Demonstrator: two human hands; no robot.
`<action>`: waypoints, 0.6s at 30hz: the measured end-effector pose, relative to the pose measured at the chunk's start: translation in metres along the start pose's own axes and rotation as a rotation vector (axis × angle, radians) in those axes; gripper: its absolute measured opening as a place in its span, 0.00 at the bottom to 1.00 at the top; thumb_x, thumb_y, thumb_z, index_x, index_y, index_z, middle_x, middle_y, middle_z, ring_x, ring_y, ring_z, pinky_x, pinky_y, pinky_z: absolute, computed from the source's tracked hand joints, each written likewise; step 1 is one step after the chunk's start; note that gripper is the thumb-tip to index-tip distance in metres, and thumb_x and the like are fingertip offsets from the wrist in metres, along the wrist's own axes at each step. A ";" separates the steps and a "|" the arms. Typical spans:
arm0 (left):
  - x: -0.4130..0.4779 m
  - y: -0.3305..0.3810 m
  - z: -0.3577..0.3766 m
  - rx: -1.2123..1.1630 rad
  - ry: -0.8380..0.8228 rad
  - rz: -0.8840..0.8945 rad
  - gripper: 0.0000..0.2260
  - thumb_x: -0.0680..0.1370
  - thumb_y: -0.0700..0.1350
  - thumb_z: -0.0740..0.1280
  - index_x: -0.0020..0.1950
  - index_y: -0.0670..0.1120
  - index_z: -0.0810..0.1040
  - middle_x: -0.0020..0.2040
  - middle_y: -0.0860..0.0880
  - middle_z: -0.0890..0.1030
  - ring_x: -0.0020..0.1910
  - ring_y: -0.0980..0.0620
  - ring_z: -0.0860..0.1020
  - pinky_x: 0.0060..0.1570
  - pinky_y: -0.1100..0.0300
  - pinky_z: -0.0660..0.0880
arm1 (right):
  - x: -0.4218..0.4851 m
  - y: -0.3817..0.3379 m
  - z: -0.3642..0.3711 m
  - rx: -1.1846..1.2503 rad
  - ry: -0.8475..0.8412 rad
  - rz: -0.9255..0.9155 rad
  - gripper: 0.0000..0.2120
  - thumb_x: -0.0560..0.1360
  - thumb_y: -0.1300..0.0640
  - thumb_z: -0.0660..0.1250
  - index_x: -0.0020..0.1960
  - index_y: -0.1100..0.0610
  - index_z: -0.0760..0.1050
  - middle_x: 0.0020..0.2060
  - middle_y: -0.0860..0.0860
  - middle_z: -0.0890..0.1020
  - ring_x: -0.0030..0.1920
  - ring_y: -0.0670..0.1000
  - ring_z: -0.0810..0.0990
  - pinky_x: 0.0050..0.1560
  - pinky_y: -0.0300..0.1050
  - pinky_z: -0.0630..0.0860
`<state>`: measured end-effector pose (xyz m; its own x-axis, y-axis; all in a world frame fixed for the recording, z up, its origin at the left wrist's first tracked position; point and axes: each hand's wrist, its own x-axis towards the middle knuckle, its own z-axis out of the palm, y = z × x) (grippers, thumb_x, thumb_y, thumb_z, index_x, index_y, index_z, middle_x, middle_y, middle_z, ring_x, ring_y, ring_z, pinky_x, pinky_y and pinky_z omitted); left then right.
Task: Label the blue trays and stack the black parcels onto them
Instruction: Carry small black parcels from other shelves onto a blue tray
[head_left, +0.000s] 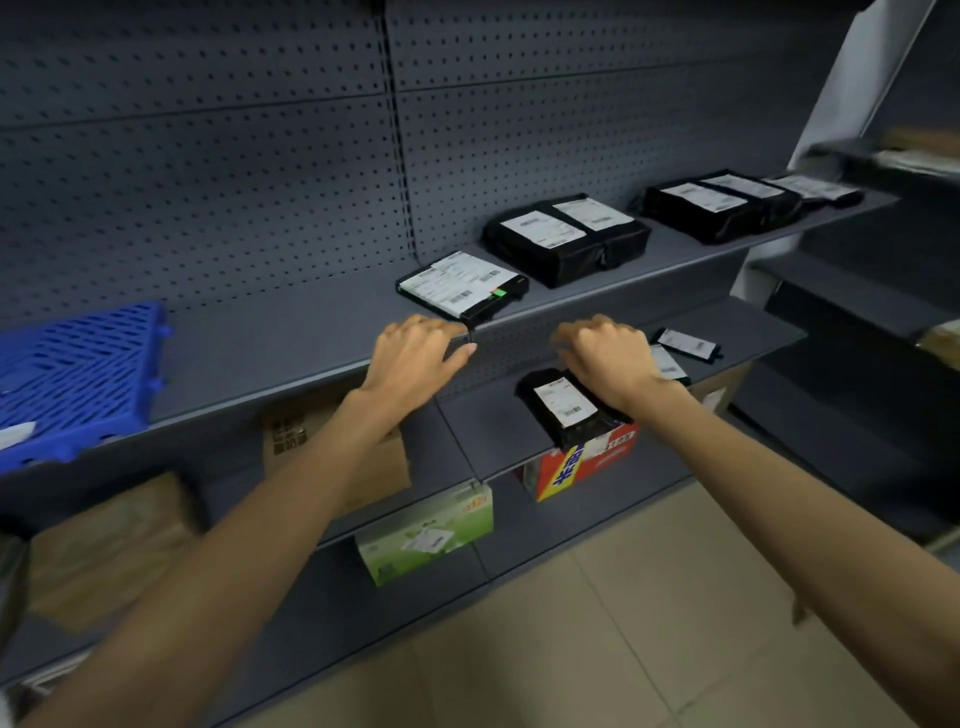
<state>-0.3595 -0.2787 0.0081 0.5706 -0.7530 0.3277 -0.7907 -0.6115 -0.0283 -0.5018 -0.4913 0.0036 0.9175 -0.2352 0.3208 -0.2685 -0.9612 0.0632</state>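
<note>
A blue perforated tray (78, 384) lies at the left end of the grey shelf (291, 343), with a white label (15, 434) at its front edge. Black parcels with white labels lie along the same shelf: a flat one (462, 286), a thicker pair (566, 239) and a further stack (722, 205). My left hand (415, 353) hovers at the shelf's front edge just before the flat parcel, fingers loosely curled, holding nothing. My right hand (608, 353) hangs level with it, fingers loosely curled and empty, above a black parcel (566, 410) on the lower shelf.
Small black parcels (685, 343) lie on the lower shelf at the right. Below stand cardboard boxes (332, 447), a green box (426, 535) and a red box (587, 462). A pegboard wall backs the shelves. More shelving (857, 291) runs along the right; beige floor tiles lie below.
</note>
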 end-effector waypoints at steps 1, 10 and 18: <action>0.009 0.004 0.004 0.005 -0.004 -0.010 0.21 0.82 0.58 0.56 0.68 0.49 0.76 0.63 0.48 0.81 0.62 0.45 0.77 0.55 0.50 0.74 | 0.006 0.007 0.004 -0.001 0.003 -0.010 0.13 0.81 0.53 0.60 0.63 0.53 0.75 0.54 0.52 0.82 0.58 0.57 0.77 0.46 0.52 0.76; 0.107 0.009 0.054 0.024 -0.093 -0.140 0.23 0.82 0.59 0.54 0.70 0.47 0.72 0.66 0.46 0.77 0.60 0.41 0.76 0.51 0.49 0.75 | 0.099 0.035 0.045 0.097 -0.031 -0.060 0.16 0.80 0.52 0.61 0.66 0.53 0.73 0.56 0.54 0.81 0.59 0.59 0.77 0.51 0.53 0.76; 0.165 -0.004 0.087 -0.007 -0.249 -0.316 0.26 0.81 0.62 0.53 0.70 0.45 0.69 0.68 0.44 0.74 0.65 0.38 0.72 0.59 0.43 0.72 | 0.177 0.044 0.076 0.139 -0.108 -0.140 0.16 0.80 0.51 0.62 0.66 0.55 0.71 0.57 0.54 0.79 0.60 0.58 0.75 0.55 0.57 0.75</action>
<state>-0.2434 -0.4217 -0.0204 0.8214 -0.5647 0.0804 -0.5689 -0.8212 0.0437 -0.3292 -0.5860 -0.0089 0.9712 -0.1048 0.2142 -0.0999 -0.9944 -0.0336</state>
